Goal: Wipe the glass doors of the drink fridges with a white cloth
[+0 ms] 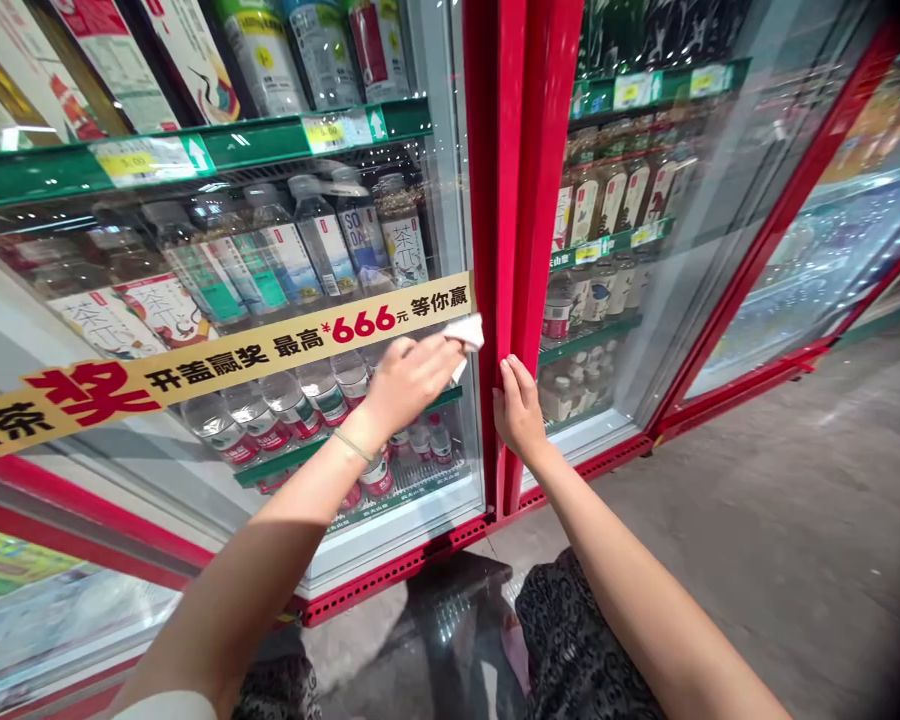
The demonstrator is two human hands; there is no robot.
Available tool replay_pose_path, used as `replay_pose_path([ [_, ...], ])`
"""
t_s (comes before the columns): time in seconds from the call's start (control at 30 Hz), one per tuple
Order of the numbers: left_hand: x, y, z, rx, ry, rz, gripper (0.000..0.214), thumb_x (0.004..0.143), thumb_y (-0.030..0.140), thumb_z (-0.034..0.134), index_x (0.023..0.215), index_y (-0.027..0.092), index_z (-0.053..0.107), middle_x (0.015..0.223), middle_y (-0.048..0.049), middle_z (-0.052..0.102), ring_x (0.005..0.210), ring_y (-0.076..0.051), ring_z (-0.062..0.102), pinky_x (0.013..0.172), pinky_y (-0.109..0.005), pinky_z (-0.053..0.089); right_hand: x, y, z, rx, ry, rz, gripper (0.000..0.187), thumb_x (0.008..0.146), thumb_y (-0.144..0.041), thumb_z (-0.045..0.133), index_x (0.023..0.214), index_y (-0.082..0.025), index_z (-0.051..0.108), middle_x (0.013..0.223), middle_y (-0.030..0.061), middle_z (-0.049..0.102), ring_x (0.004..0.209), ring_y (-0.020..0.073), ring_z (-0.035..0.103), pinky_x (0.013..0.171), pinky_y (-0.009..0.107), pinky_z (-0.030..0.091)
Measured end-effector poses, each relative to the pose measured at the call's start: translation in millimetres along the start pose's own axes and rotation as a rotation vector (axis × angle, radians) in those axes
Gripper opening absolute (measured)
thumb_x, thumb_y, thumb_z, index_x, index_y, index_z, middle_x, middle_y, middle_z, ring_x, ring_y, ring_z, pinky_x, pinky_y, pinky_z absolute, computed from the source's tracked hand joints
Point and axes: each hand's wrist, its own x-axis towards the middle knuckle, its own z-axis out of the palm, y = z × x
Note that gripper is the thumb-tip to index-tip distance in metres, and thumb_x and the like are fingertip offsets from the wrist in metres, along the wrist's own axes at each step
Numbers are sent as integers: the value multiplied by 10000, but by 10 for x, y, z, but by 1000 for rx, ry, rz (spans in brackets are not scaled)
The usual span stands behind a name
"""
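My left hand (412, 378) is closed on a white cloth or tissue (466, 330), mostly hidden under the fingers. It presses the cloth against the glass door of a drinks fridge, at the right end of a tan banner strip (285, 345) with red and black lettering. My right hand (521, 408) grips the edge of the red door frame (504, 250) just right of the glass, its fingers curled over the edge. Behind the glass, bottled drinks (319, 235) stand in rows on shelves with green price rails (247, 145).
A second glass-door fridge with bottles (615, 190) stands to the right, and another red-framed one (855, 190) beyond it. A red vented base (397, 570) runs along the bottom. Grey floor (780, 470) lies at the right; my patterned clothing (570, 640) shows below.
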Motion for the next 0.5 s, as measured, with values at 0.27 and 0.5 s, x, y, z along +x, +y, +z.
replay_pose_path([
  [0.27, -313, 134, 281, 80, -63, 10, 337, 1046, 211, 438, 1287, 299, 657, 1370, -37, 681, 1291, -243, 602, 935, -418, 386, 75, -109, -84, 96, 6, 95, 622, 1048, -247, 365, 1641, -339, 199, 1576, 114, 428, 1487, 264, 412, 1222, 523, 407],
  [0.5, -575, 117, 294, 78, -26, -58, 370, 1024, 211, 491, 1331, 351, 643, 1351, -38, 692, 1258, -231, 618, 948, -408, 391, 111, -202, -158, 162, 1, 176, 571, 1056, -304, 372, 1618, -356, 288, 1558, 95, 471, 1466, 264, 439, 1229, 500, 392],
])
